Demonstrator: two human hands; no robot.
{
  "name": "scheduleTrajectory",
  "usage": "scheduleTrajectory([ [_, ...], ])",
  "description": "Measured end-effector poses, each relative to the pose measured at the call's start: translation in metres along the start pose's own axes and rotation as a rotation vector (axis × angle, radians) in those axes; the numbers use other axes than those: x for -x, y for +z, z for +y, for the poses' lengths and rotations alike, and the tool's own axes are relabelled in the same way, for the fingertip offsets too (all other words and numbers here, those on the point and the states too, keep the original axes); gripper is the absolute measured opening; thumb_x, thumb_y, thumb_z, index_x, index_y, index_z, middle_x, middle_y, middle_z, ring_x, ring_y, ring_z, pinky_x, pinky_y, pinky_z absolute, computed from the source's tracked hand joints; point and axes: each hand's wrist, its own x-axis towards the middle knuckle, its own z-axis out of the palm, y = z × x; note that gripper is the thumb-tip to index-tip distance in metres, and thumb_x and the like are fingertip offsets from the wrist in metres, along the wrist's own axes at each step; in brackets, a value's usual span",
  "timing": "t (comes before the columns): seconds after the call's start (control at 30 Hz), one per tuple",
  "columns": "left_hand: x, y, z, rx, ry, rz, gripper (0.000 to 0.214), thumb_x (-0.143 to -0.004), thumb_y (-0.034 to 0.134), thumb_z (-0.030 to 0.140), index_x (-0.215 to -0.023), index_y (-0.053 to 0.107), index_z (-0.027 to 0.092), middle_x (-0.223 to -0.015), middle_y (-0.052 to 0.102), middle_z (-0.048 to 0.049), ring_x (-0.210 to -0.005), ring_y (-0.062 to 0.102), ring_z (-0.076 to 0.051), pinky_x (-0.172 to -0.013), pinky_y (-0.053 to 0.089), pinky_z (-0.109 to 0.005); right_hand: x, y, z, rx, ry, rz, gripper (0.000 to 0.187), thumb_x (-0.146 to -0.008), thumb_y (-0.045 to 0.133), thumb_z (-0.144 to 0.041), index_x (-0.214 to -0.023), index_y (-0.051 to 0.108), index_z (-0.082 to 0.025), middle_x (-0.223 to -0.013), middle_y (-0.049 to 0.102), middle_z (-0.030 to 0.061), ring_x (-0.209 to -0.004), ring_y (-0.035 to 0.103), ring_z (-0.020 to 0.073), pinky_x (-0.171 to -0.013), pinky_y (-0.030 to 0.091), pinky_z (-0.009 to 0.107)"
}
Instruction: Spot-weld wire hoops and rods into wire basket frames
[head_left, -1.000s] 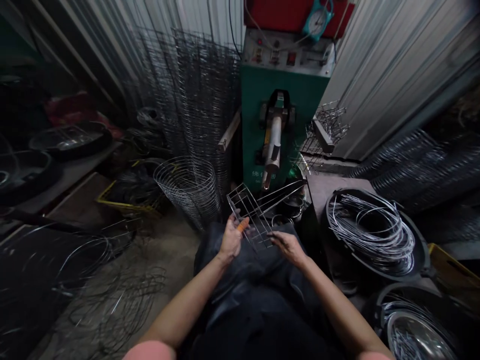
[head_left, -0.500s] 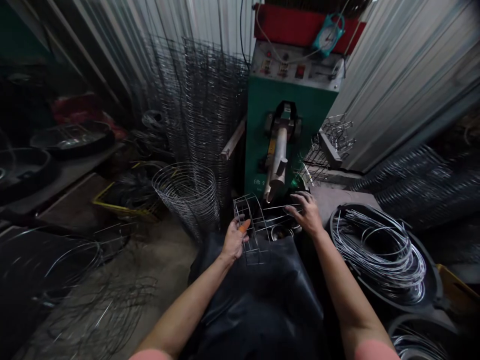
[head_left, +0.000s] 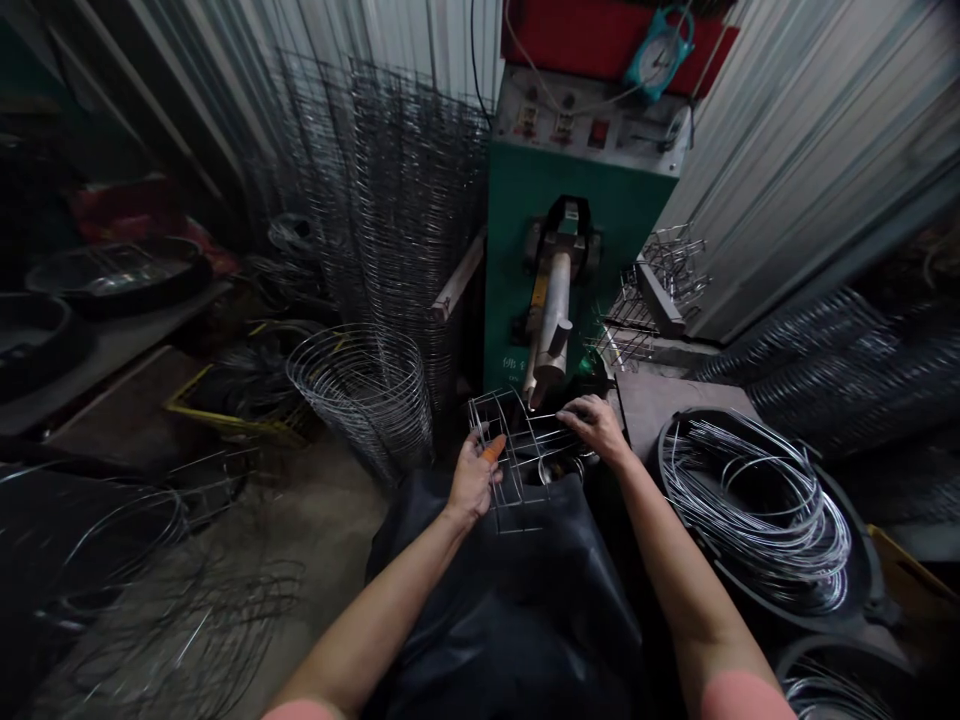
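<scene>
Closest in, a dark lap cover (head_left: pixel 510 590) spreads below both grips, probably there to shield the legs from wire ends. Here's the left hand (head_left: pixel 474 478), clasping one side of a wire rack (head_left: pixel 516 465), an orange finger cover (head_left: pixel 494 448) pressed against it; that looks like the steadying hold, keeping the rack tilted over the near edge of the lap. Across from it, the right hand (head_left: pixel 596 428) has thumb and fingers drawn together, apparently pinching a thin wire (head_left: pixel 545 416) on the rack's far side, so the rack sits between the two grips, just under the tip of a metal arm (head_left: pixel 556 290). Right of that pinch, a tub (head_left: pixel 862 560) of loose wires (head_left: pixel 810 520) stands within easy reach, likely for convenience; left of the clasp, a tall wire basket (head_left: pixel 356 375) waits out of the way. Beyond both hands rises the green machine (head_left: pixel 517 220), a blue clock (head_left: pixel 658 60) hanging above. And what's changed? Half a second ago those right fingers are spread and loose over the wires; now they're gathered, a little nearer the rack, while the left clasp stays put.
</scene>
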Motion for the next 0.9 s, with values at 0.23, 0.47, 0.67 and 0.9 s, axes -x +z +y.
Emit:
scheduleTrajectory([
  [0.23,-0.006,0.009,-0.001,0.009,-0.021,0.025,0.062,-0.054,0.077,0.031,-0.107,0.045,0.022,-0.074,0.045,0.0061,-0.042,0.029,0.001,-0.036,0.024,-0.013,-0.004,-0.001,0.008,-0.040,0.015,0.013,0.036,-0.080,0.051,-0.056,-0.071,0.064,-0.024,-0.074,0.063,0.0044,-0.079,0.055,0.0217,-0.071,0.040,0.035],
  [0.47,-0.011,0.014,0.000,0.013,-0.031,0.035,0.059,-0.056,0.075,0.029,-0.106,0.045,0.021,-0.071,0.045,0.0067,-0.041,0.029,0.000,-0.036,0.022,-0.014,-0.010,-0.001,0.013,-0.030,0.001,0.022,0.035,-0.080,0.052,-0.055,-0.070,0.064,-0.023,-0.072,0.064,0.0038,-0.076,0.055,0.0214,-0.069,0.040,0.034],
  [0.67,-0.015,0.015,0.002,0.006,-0.036,0.031,0.060,-0.054,0.077,0.031,-0.104,0.045,0.021,-0.067,0.041,0.0081,-0.041,0.029,0.000,-0.036,0.022,-0.014,-0.011,-0.001,0.017,-0.036,0.014,0.012,0.035,-0.080,0.051,-0.054,-0.071,0.064,-0.023,-0.074,0.064,0.0037,-0.079,0.056,0.0212,-0.071,0.041,0.034],
  [0.9,-0.018,0.016,0.003,0.025,-0.055,0.032,0.061,-0.053,0.078,0.032,-0.102,0.044,0.021,-0.059,0.036,0.0109,-0.038,0.026,0.000,-0.035,0.020,-0.014,-0.013,0.001,0.022,-0.048,0.037,0.015,0.032,-0.079,0.055,-0.052,-0.072,0.065,-0.023,-0.075,0.063,0.0044,-0.079,0.056,0.0215,-0.072,0.042,0.035],
])
